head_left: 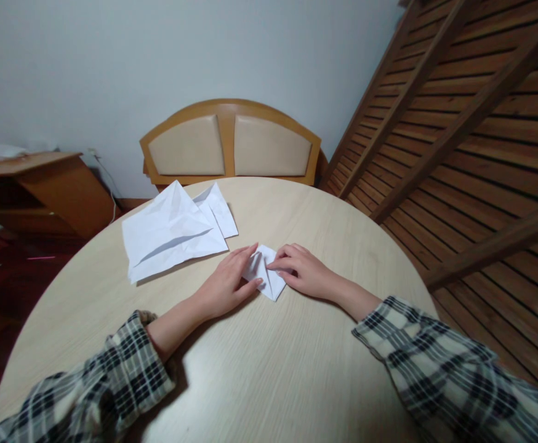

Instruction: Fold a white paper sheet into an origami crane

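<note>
A small folded piece of white paper (266, 275) lies on the round light-wood table (269, 369) in front of me. My left hand (228, 282) lies flat on its left part, fingers stretched out over the fold. My right hand (302, 268) presses on its right part with fingers curled and fingertips pinched down on the paper's edge. Both sleeves are plaid.
Two larger creased white sheets (172, 231) lie on the table to the back left, the smaller one (217, 208) behind the bigger. A wooden chair with padded back (230, 144) stands at the far side. Slatted wooden panel (472, 123) at the right; low wooden furniture (42, 184) at the left.
</note>
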A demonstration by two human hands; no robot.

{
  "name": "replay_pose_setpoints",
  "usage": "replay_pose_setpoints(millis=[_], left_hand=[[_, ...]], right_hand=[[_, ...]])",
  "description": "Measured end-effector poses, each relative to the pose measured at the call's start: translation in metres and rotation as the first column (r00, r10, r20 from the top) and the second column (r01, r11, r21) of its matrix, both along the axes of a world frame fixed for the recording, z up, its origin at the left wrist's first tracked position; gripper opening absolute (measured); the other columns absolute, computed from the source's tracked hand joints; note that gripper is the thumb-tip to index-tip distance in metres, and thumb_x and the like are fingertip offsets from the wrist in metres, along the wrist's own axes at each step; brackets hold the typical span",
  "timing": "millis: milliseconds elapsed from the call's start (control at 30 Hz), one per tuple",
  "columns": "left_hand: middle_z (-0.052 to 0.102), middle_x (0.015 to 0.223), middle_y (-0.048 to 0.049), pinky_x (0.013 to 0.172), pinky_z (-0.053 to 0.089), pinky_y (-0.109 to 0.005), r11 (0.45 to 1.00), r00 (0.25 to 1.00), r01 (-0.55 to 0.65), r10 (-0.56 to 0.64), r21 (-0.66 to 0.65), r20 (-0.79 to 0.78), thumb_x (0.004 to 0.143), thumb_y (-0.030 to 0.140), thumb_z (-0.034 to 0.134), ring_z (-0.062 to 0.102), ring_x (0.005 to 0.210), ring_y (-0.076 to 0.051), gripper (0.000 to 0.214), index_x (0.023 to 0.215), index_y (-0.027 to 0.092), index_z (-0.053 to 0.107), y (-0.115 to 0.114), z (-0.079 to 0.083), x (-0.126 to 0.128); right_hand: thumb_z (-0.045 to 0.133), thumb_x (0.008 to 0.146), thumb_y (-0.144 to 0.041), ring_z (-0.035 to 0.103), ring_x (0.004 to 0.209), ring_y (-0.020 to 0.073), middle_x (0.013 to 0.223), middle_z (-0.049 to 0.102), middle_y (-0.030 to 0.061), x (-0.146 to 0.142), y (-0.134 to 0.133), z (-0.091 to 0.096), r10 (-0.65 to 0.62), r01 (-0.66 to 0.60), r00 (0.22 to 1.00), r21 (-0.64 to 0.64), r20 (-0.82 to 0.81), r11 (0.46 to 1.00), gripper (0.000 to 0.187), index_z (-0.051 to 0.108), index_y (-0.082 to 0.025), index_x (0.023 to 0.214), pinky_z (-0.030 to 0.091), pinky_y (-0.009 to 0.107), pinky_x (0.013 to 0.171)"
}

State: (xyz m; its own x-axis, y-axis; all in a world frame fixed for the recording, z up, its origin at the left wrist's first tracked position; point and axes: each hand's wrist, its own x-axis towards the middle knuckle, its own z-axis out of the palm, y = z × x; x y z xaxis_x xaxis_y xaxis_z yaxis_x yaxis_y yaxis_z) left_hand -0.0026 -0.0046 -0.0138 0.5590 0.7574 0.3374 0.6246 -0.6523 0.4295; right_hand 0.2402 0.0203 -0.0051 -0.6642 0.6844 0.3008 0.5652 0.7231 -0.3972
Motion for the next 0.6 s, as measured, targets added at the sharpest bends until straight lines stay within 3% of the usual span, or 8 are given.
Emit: replay_pose_setpoints(millis=[133, 300, 600], left_hand=[[0.047, 0.144, -0.017, 0.111, 0.038, -0.053, 0.999, 0.999, 0.032, -0.032, 0.025, 0.008, 0.095, 0.037, 0.053, 0.044, 0.134, -0.03, 0.062, 0.148, 0.018, 0.028, 0.0015, 0.0006, 0.0015], [0.056, 0.126, -0.0145, 0.101, 0.046, -0.05, 0.999, 0.999, -0.036, 0.035, 0.021, 0.019, 0.096, 0.04, 0.05, 0.053, 0.116, -0.029, 0.054, 0.144, 0.019, 0.036, -0.0026, 0.0045, 0.0022], [0.059, 0.1, -0.0092, 0.089, 0.048, -0.047, 0.991, 0.991, -0.133, 0.134, 0.024, -0.024, 0.1, 0.037, 0.041, 0.056, 0.097, -0.026, 0.029, 0.115, 0.018, 0.058, -0.0022, 0.0062, 0.004]], right_hand=[[0.058, 0.09, -0.015, 0.054, 0.103, 0.0222, 0.106, 0.062, 0.0086, 0.0003, 0.0003, -0.002, -0.006, 0.006, 1.0, 0.011, -0.003, 1.0, 0.027, 0.073, -0.023, 0.111, 0.042, 0.04, 0.096], [0.059, 0.09, -0.017, 0.054, 0.104, 0.0218, 0.106, 0.062, 0.0079, 0.0016, 0.0015, -0.0047, -0.016, 0.016, 1.0, 0.012, -0.022, 1.0, 0.025, 0.073, -0.023, 0.11, 0.042, 0.041, 0.096], [0.06, 0.09, -0.015, 0.055, 0.102, 0.0213, 0.105, 0.063, 0.0083, 0.0024, 0.0024, -0.0045, -0.014, 0.013, 0.999, -0.014, -0.049, 1.0, 0.025, 0.073, -0.023, 0.109, 0.043, 0.041, 0.095]])
